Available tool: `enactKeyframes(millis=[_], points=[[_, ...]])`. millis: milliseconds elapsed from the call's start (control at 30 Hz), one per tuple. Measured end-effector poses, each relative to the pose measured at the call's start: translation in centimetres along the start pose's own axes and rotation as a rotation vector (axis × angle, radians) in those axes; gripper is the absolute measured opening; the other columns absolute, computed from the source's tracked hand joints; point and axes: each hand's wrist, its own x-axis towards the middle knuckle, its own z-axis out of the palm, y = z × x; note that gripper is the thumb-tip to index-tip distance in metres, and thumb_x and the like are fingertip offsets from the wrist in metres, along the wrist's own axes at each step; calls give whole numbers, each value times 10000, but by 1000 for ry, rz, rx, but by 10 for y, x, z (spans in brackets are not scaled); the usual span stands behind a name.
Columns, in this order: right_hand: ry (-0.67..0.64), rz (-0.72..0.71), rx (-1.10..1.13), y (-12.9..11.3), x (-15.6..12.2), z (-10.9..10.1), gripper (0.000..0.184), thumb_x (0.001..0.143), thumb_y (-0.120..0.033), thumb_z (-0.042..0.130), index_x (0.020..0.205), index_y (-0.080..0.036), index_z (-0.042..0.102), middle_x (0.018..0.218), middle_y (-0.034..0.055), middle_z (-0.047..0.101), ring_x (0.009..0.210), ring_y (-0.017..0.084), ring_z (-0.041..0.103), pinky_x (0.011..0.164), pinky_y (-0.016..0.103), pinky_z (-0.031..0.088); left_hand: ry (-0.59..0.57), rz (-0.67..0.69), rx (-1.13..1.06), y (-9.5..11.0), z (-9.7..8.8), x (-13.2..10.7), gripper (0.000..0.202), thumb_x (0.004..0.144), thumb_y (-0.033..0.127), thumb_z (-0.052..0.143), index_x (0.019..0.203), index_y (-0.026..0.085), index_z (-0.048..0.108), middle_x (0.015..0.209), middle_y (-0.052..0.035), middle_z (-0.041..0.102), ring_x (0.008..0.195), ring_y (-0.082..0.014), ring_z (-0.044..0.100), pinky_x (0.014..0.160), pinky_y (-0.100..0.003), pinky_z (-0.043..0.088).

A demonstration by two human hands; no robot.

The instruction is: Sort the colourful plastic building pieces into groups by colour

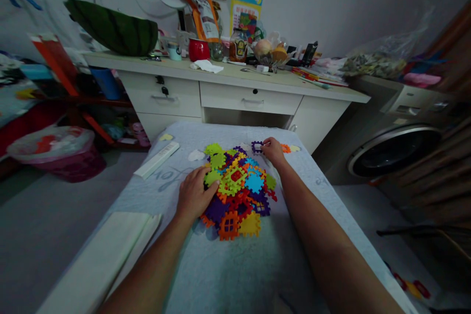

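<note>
A heap of colourful interlocking plastic puzzle blocks (pixel 235 181) lies on the cloth-covered table. At the heap's left edge rests my left hand (pixel 195 194), thumb and fingers apart around a green block (pixel 212 177); it does not appear to grip it. Beyond the heap's far right side, my right hand (pixel 273 151) pinches a dark purple square frame block (pixel 257 147) by its right edge, close to the table. An orange block (pixel 285 148) lies just right of that hand, partly hidden by it.
A long white box-like strip (pixel 157 159) lies on the table's left. Behind stands a white desk (pixel 250 98) bearing a large watermelon piece (pixel 117 29), a red pot (pixel 199 50) and a jar (pixel 238 46). A washing machine (pixel 393 127) is right; a pink bin (pixel 62 162) is left.
</note>
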Motion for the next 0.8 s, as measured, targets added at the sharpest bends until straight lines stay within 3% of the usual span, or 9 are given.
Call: enactKeyframes(millis=[133,300,467,567,700,800], points=[[4,18,-9,-16,17,19,181,733,-171,600,912,-194,607,740,0,655,645,143,605,665,259,485,5,15,-11,-1,1,1,392,862,441,516,1183,223,569,1281,-84,601,1179,-286,543,990,-441,422],[-130,6,2,-15,18,36,261,731,-136,602,987,-180,619,729,-4,671,632,136,611,670,255,499,18,22,-18,-2,1,1,382,858,452,521,1170,239,576,1280,-75,604,1178,-279,549,996,-430,424],[-146,-117,54,-7,1,28,223,766,-112,538,938,-177,664,883,23,703,821,148,645,795,261,500,17,21,-18,-3,2,1,375,857,448,524,1166,243,576,1284,-69,605,1186,-278,548,999,-433,426],[-263,-249,66,-13,-7,22,199,833,-169,517,934,-178,688,953,32,712,913,160,641,863,274,487,15,14,-17,-2,2,2,381,856,440,528,1170,229,574,1287,-74,602,1186,-280,545,1004,-438,424],[-420,-401,38,-26,-13,25,269,899,-224,487,1076,-198,688,1087,38,705,1028,176,623,954,309,457,21,6,-37,-1,0,0,380,848,428,539,1175,237,566,1283,-81,603,1192,-288,543,1003,-450,422],[-480,-427,-30,-29,-17,32,344,902,-245,507,1216,-196,640,1215,67,669,1115,205,602,1011,337,426,27,-10,-112,0,-2,-1,419,835,418,566,1216,246,538,1276,-80,604,1200,-286,544,1014,-455,416]])
